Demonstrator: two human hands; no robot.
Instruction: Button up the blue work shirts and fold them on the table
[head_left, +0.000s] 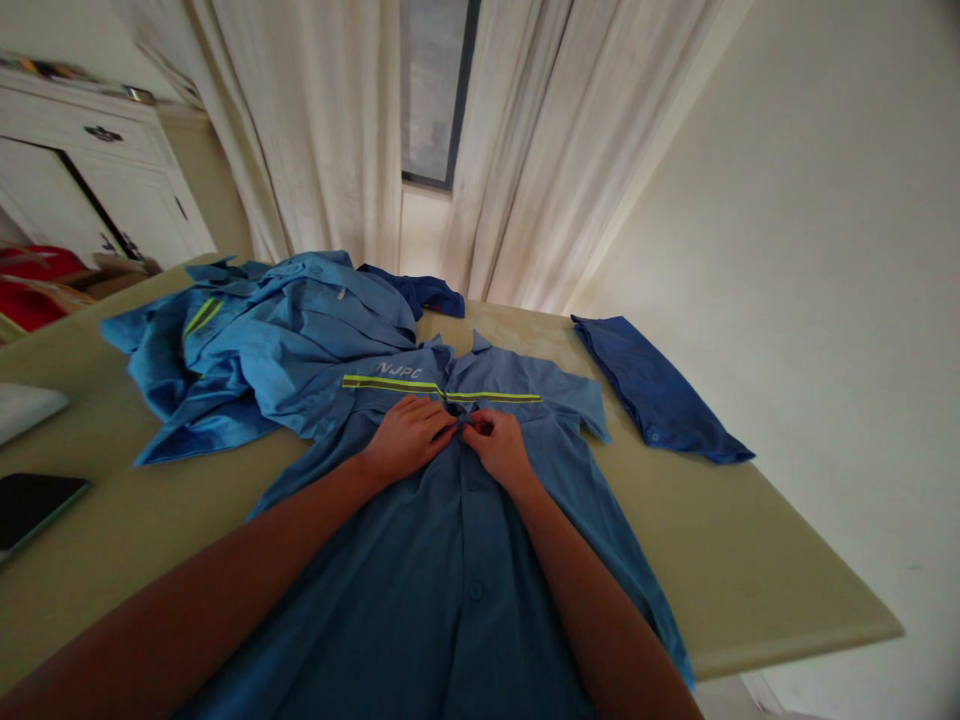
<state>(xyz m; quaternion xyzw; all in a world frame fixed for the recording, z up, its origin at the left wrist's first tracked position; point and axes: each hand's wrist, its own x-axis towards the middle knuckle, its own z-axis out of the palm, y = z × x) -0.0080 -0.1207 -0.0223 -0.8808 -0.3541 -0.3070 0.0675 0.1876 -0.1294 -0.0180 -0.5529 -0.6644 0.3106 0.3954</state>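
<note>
A blue short-sleeved work shirt (420, 570) lies spread front side up on the table, collar away from me. Yellow-green reflective strips cross its chest below the letters NJPC. My left hand (412, 435) pinches the front placket from the left, just under the strip. From the right, my right hand (499, 445) pinches the same spot, its fingertips meeting the left ones. Whatever button sits between the fingers is hidden. Lower on the placket a button (475, 591) shows.
Crumpled blue shirts (300, 310) are heaped at the back left of the table (750, 560). Dark blue folded trousers or cloth (652, 390) lie at the right. A phone (37, 505) rests at the left edge, near a white object (26, 408). Curtains (322, 120) hang behind.
</note>
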